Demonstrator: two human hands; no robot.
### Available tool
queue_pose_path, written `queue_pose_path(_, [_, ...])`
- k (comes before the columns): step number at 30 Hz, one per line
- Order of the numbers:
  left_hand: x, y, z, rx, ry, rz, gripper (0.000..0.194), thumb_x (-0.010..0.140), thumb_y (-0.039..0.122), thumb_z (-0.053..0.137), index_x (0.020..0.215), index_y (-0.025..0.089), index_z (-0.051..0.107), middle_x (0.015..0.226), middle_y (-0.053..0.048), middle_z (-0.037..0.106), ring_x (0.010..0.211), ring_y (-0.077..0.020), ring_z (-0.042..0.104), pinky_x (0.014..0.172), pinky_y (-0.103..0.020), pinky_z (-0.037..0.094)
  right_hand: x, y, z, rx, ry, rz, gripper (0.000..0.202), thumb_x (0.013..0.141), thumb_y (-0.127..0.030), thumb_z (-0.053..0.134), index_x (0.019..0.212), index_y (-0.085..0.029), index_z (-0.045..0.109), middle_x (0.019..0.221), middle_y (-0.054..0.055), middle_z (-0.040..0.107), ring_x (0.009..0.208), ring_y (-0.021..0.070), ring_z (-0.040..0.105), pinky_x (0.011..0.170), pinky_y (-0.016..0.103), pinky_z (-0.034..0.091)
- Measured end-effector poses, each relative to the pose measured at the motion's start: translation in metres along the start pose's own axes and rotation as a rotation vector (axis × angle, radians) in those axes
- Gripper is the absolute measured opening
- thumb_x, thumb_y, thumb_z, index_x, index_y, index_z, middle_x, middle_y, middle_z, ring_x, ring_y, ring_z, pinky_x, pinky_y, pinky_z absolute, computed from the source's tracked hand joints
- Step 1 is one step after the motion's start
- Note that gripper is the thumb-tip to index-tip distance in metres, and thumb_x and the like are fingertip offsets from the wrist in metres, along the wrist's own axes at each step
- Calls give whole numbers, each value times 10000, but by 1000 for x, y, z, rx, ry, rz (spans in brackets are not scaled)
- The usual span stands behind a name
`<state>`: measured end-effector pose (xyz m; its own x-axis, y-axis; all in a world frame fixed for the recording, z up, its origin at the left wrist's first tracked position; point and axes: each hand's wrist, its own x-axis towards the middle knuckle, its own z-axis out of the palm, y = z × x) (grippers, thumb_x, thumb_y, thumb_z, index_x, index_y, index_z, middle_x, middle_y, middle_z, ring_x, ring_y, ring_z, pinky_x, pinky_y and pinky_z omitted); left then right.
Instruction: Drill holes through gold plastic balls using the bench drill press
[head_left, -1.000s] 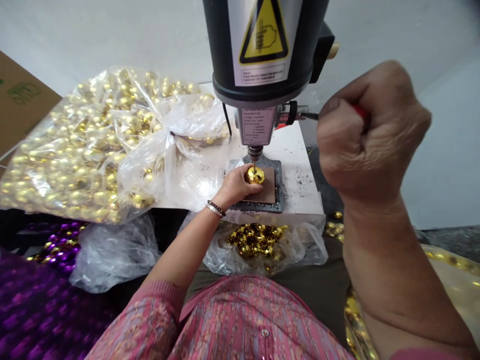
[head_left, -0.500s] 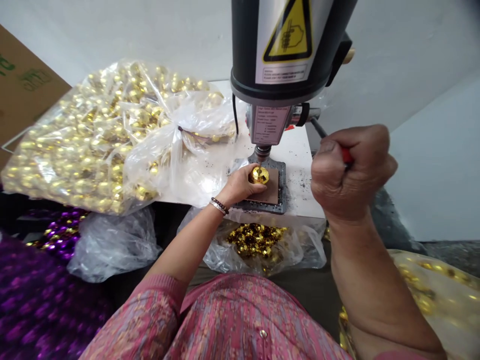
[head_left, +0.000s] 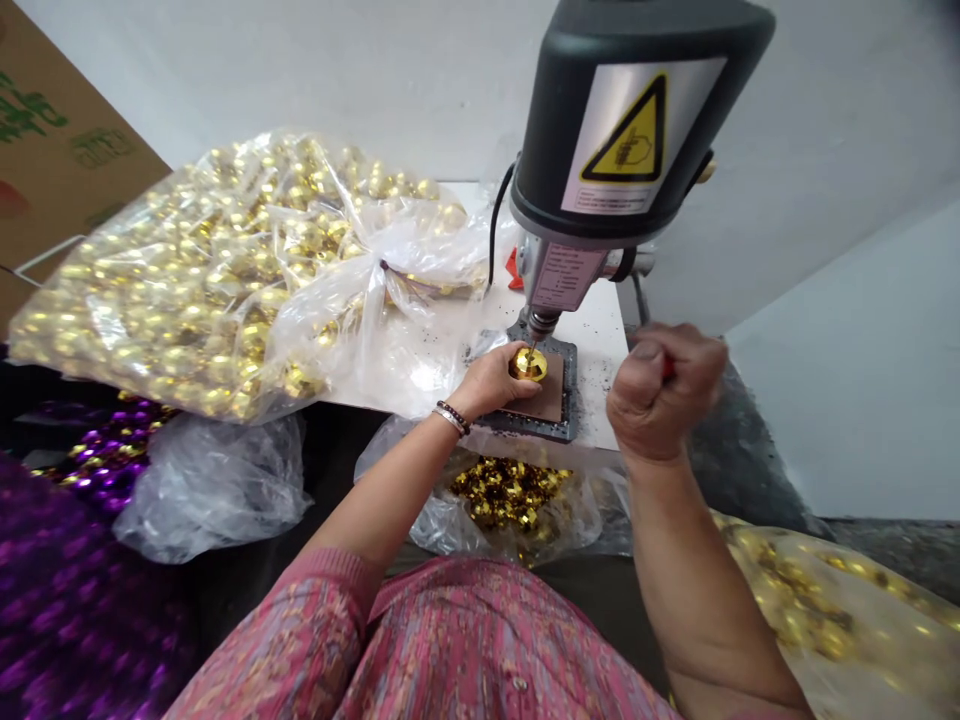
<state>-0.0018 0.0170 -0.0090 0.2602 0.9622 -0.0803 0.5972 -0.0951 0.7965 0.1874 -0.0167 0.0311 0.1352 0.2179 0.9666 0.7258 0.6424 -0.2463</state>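
Observation:
My left hand point(head_left: 495, 382) grips a shiny gold faceted ball point(head_left: 529, 364) between thumb and fingers, on a brown board point(head_left: 546, 398) over the dark metal base point(head_left: 571, 405) of a drill press point(head_left: 559, 215). The thin drill bit point(head_left: 533, 348) comes down to the top of the ball; whether it is inside cannot be made out. Right of the press, my right hand point(head_left: 664, 390) is wrapped round the lever handle point(head_left: 667, 368), whose red end shows between the fingers.
A large clear bag of gold balls point(head_left: 195, 280) covers the table's left part. Below the table edge lies an open bag of gold pieces point(head_left: 514, 490). Purple shiny material point(head_left: 67, 600) is at lower left, another gold-filled bag point(head_left: 817, 600) at lower right, a carton point(head_left: 67, 130) at upper left.
My right hand has moved down and left with the lever handle. The view has shifted, showing more of the press head. My left hand still holds the ball on the board.

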Motion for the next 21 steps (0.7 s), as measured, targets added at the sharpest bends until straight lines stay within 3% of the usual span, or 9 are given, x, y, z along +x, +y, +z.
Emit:
queue_pose_path(3, [-1,1,1,14,-3,-4,539,787,248,894,1307,196,761,1121,-28,824,1050,-247,753,961,-322,570,2,-1,5,19,49,-5,222,1068,-352,476,936,-203,572,796,-27,598,742,70,598,704,235,464])
queue_pose_path(7, [-2,3,1,20,29,-20,560,782,251,892,1324,214,756,1139,-31,818,1083,-261,753,1004,-343,573,42,0,7,4,73,99,417,1107,-481,420,867,-164,549,752,-32,554,679,41,533,689,231,443])
queue_pose_path(11, [-15,4,-7,-31,-3,5,570,793,253,870,1338,171,726,1158,-59,811,1045,-248,748,973,-349,584,96,8,8,18,-134,381,473,1096,-545,380,825,-168,472,759,-57,513,653,1,487,695,235,422])
queue_pose_path(14, [-43,1,-17,-64,-141,66,611,794,301,884,1366,173,712,1197,-83,808,1075,-259,752,982,-373,595,115,5,9,23,-202,517,399,1076,-455,432,804,-164,457,763,-73,533,661,-19,490,691,225,419])
queue_pose_path(17, [-74,-5,-26,-62,-309,124,808,706,373,986,1440,188,704,1235,-117,800,1103,-291,754,984,-396,606,118,-5,10,44,-176,595,306,1047,-337,451,804,-157,498,761,-82,579,697,-12,556,719,246,435])
queue_pose_path(19, [-85,-10,-35,-76,-294,115,841,709,433,996,1463,194,708,1234,-131,794,1033,-276,757,932,-389,617,118,-12,11,67,-132,646,271,1020,-275,457,782,-159,517,733,-87,589,681,-9,573,726,260,426])
queue_pose_path(21, [-84,-19,-48,-96,-159,63,665,817,460,906,1410,204,750,1209,-124,801,949,-239,745,887,-374,617,118,-16,13,85,-75,671,261,998,-195,470,743,-162,520,688,-75,583,640,-5,553,714,257,422])
